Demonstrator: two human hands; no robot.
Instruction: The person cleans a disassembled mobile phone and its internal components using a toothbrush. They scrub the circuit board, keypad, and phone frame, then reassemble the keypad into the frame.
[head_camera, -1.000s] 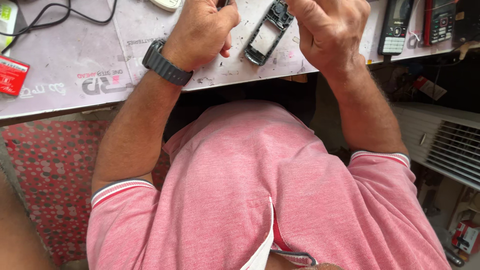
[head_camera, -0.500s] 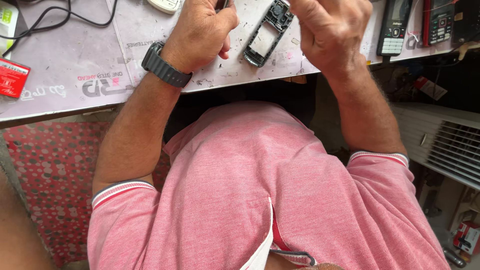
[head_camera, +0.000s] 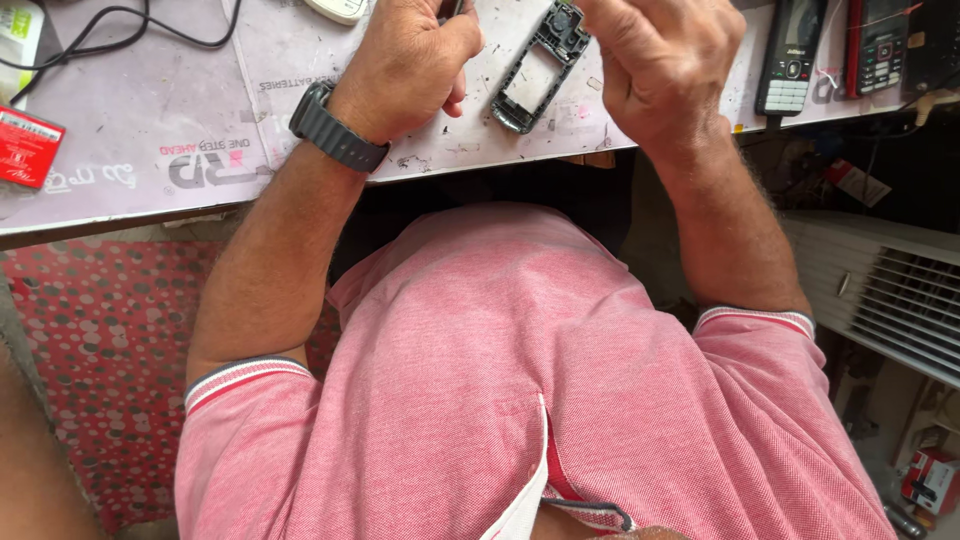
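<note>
- The left hand (head_camera: 415, 65), with a dark grey band watch (head_camera: 335, 128) at its wrist, rests on the pale, printed worktable mat (head_camera: 150, 150); its fingers are curled shut round a thin dark tool whose tip barely shows at the top edge of the view.
- The right hand (head_camera: 665, 65) hovers above the table edge with fingers bent inward into a loose fist; what they pinch, if anything, cannot be told.
- A dark grey plastic phone frame with an empty rectangular screen opening (head_camera: 540, 65) lies tilted on the mat between the two hands, just beside the left knuckles.
- A black keypad phone (head_camera: 790, 55) lies right of the right hand.
- A black cable (head_camera: 110, 35) and a small red box (head_camera: 25, 148) lie far left.
</note>
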